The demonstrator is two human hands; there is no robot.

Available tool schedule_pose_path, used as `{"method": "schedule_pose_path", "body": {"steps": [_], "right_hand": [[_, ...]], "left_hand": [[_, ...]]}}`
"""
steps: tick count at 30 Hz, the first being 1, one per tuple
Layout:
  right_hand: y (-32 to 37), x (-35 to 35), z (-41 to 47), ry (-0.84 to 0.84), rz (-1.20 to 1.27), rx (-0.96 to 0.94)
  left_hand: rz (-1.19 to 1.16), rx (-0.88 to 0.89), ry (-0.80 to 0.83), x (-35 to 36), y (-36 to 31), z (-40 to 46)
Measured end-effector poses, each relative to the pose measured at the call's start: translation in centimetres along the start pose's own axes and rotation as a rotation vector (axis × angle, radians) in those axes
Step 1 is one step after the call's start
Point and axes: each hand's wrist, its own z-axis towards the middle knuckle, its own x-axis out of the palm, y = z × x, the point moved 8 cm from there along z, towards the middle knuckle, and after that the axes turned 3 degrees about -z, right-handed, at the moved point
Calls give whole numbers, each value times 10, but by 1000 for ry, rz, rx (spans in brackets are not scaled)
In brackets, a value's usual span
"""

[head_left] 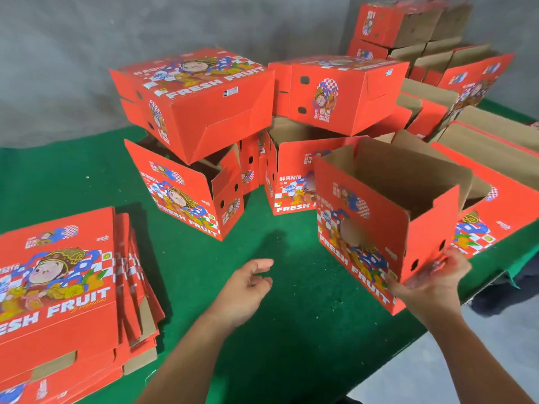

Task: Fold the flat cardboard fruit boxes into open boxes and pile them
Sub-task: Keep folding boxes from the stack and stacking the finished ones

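Now an opened box is held at the right of the frame, tilted, with its open top turned up and away. It is supported by the right hand at its lower near corner: the palm is cupped beneath and the fingers are spread flat against the end panel with the two round holes, so nothing is pinched. The left hand hangs relaxed and loosely spread above the green table, touching nothing.

The step in hand is judged to be the piling. It is done well if the box is steadied by both hands, one on each end panel, since a one-handed carry from a corner lets the thin walls twist. The pile of finished boxes at upper centre sits crooked, its top box skewed, so a squarer spot should be chosen and the box set down level. The stack of flat boxes at lower left is left for afterwards.
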Motion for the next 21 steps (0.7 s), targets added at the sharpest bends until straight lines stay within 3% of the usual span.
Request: {"method": "schedule_pose_path", "body": {"steps": [5, 10, 13, 17, 21], "right_hand": [[-6, 33, 21, 266, -173, 54], [9, 34, 36, 177, -152, 54], [-18, 41, 32, 302, -74, 227], [-35, 43, 26, 124, 6, 424], [-34, 55, 21, 220, -17, 467]], "left_hand": [[10, -11, 32, 9, 1, 3], [29, -28, 8, 3, 3, 1], [35, -43, 19, 1, 9, -2], [55, -57, 39, 7, 10, 0], [95, -50, 60, 15, 11, 2]]}}
